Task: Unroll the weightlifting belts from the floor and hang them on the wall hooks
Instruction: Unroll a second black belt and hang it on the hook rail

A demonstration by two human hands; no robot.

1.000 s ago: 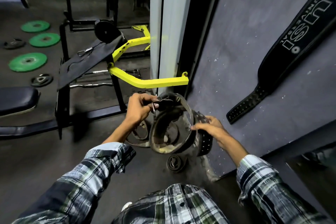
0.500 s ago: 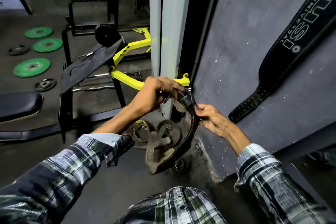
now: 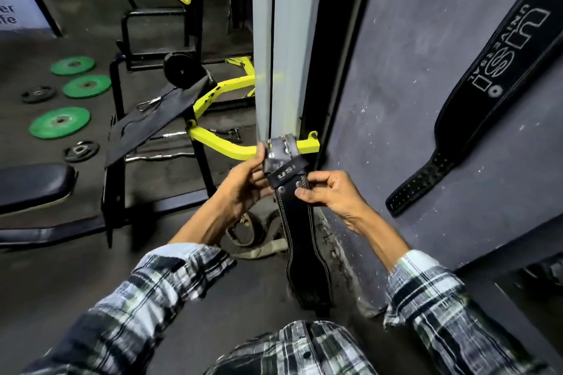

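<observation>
Both hands pinch belt top: L hand, R hand; belt hangs btwn, unrolled.

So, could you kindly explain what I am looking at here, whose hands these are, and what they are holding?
There is no robot here: a camera worn on a person's head looks forward and down at their two bare hands in a gym. The left hand and right hand both grip the buckle end of a black belt, which hangs straight down, unrolled. Another belt already hangs on the grey wall. More straps lie on the floor below, and green weight plates lie further left.
</observation>
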